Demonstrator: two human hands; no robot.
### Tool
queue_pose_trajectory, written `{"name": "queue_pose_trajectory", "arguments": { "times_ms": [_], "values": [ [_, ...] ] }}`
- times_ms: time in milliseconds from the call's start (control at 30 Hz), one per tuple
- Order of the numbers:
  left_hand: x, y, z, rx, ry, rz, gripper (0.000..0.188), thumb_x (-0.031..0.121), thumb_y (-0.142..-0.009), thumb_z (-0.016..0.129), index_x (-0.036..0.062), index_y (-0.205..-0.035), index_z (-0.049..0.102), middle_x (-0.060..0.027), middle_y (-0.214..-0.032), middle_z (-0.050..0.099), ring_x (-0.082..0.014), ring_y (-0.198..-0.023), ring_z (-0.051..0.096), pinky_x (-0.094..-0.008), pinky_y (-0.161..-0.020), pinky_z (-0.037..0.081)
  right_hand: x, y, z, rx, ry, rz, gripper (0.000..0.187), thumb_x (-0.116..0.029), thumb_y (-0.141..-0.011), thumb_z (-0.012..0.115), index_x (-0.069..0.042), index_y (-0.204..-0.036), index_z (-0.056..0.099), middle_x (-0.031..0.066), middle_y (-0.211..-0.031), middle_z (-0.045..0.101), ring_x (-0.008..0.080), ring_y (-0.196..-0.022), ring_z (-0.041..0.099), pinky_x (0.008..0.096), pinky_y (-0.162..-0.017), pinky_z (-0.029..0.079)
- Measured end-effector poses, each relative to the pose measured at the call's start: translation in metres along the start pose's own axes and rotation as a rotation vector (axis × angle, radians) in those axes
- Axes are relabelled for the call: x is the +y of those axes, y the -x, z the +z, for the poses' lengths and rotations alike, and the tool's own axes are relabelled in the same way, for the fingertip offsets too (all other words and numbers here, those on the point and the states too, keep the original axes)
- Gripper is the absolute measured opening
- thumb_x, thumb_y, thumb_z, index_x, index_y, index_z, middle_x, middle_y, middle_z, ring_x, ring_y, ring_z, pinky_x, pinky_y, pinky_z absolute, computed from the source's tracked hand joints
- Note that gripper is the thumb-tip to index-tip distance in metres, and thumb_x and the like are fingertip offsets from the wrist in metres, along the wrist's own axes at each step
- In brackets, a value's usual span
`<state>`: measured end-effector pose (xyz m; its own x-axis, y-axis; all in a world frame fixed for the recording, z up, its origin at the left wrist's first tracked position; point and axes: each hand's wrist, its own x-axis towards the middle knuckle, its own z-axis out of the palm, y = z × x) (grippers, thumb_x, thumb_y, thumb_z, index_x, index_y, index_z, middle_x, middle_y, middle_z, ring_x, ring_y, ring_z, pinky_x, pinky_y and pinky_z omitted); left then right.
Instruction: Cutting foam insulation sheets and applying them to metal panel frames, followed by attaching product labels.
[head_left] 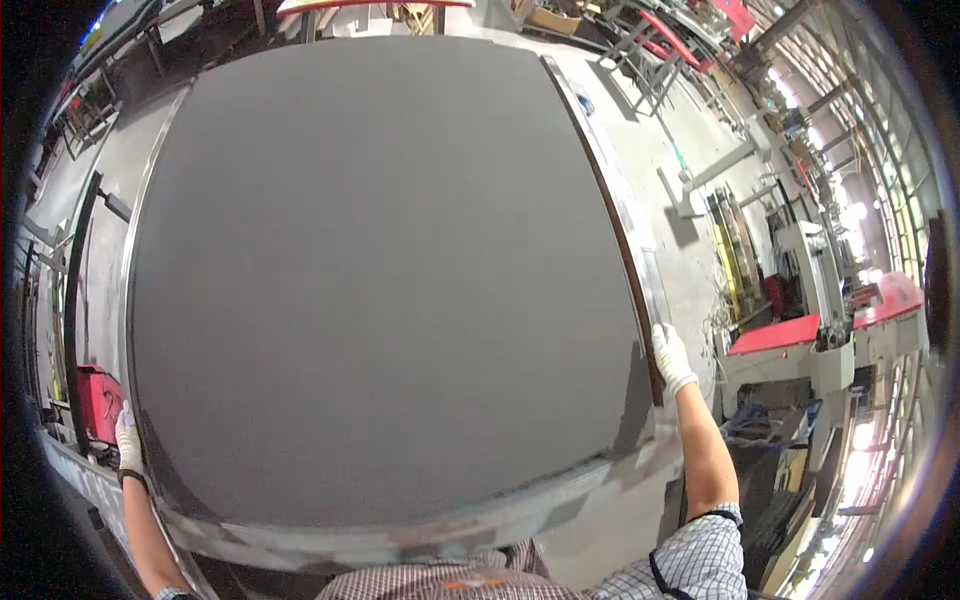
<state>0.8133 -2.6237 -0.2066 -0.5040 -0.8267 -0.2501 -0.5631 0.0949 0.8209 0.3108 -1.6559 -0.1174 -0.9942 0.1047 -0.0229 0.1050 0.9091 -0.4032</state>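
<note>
A very large dark grey metal-framed screen fills the middle of the view, edged by a silvery metal frame along its sides and near edge. My left hand, in a white glove, grips the left side rail close to the near corner. On the opposite side, my right hand, also in a white glove, is wrapped around the right rail, with my arm stretched out. The near rail crosses in front of my checked clothing and looks smeared by motion. Fingertips of the left hand are partly hidden by the frame.
A machine with a red-topped panel stands at the right. A red box is by the left hand. Red-topped stands and a cardboard box are at the far side. Pale floor shows around the frame.
</note>
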Motion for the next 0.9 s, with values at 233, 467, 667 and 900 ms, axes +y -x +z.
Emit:
{"name": "queue_pose_trajectory", "arguments": {
  "times_ms": [233, 467, 667, 900],
  "values": [
    [-0.025, -0.053, -0.118, 0.023, 0.326, 0.007, 0.046, 0.031, -0.101, 0.047, -0.0058, -0.127, 0.052, -0.0086, -0.110, 0.063, -0.0172, -0.099, 0.057, -0.0298, -0.091, 0.044, -0.015, -0.051, 0.074, 0.207, 0.217, -0.161, 0.034, -0.030, -0.095, 0.054, 0.000, -0.112, 0.053, 0.0262, -0.092, 0.063, 0.0442, -0.087, 0.061, 0.0460, -0.077, 0.048],
    [0.109, -0.146, 0.054, 0.066, -0.300, 0.176, 0.049, 0.038, -0.098, 0.050, -0.0030, -0.125, 0.055, -0.0051, -0.115, 0.059, -0.0173, -0.103, 0.053, -0.0302, -0.094, 0.040, -0.079, -0.146, 0.066, 0.223, 0.280, -0.179, 0.035, -0.032, -0.094, 0.056, -0.001, -0.109, 0.055, 0.0250, -0.089, 0.063, 0.0420, -0.081, 0.059, 0.0435, -0.076, 0.047],
    [0.149, -0.160, 0.081, 0.033, -0.581, 0.178, 0.057, 0.046, -0.094, 0.052, -0.0054, -0.116, 0.059, -0.0127, -0.105, 0.066, -0.0242, -0.093, 0.061, -0.0352, -0.086, 0.045, -0.096, -0.167, 0.078, 0.254, 0.102, -0.116, 0.041, -0.040, -0.089, 0.063, -0.001, -0.099, 0.058, 0.0236, -0.088, 0.064, 0.0381, -0.080, 0.060, 0.0419, -0.074, 0.047],
    [0.094, -0.120, 0.025, 0.026, -0.534, -0.031, 0.057, 0.044, -0.092, 0.060, -0.0052, -0.121, 0.056, -0.0124, -0.114, 0.062, -0.0213, -0.106, 0.057, -0.0327, -0.092, 0.044, -0.077, -0.103, 0.073, 0.229, 0.157, 0.001, 0.044, -0.046, -0.089, 0.059, -0.002, -0.097, 0.059, 0.0234, -0.081, 0.062, 0.0397, -0.076, 0.059, 0.0434, -0.073, 0.047]
  ]
}}
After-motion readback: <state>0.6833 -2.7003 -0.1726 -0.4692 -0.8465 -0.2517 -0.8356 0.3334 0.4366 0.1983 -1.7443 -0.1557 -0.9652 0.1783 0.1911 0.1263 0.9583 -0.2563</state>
